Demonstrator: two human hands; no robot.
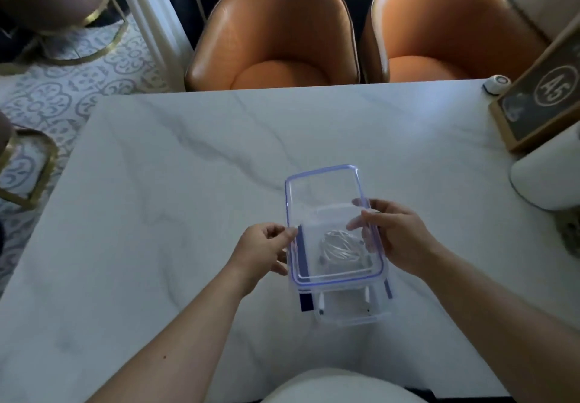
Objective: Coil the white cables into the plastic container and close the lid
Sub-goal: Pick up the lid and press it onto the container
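A clear plastic lid [323,182] with a blue seal rim hangs tilted above a clear plastic container [348,314] on the white marble table [188,182]. My left hand [263,252] pinches the lid's left edge. My right hand [395,236] grips its right edge, fingers over the rim. Through the lid I see a coil of white cable [340,247] lying inside the container. The container's near wall and its side clips show below the lid.
Two orange chairs [276,35] stand at the table's far edge. A framed sign marked A5 [539,101] and a small round white device [497,82] sit at the far right corner. A white rounded object [546,176] stands at the right edge.
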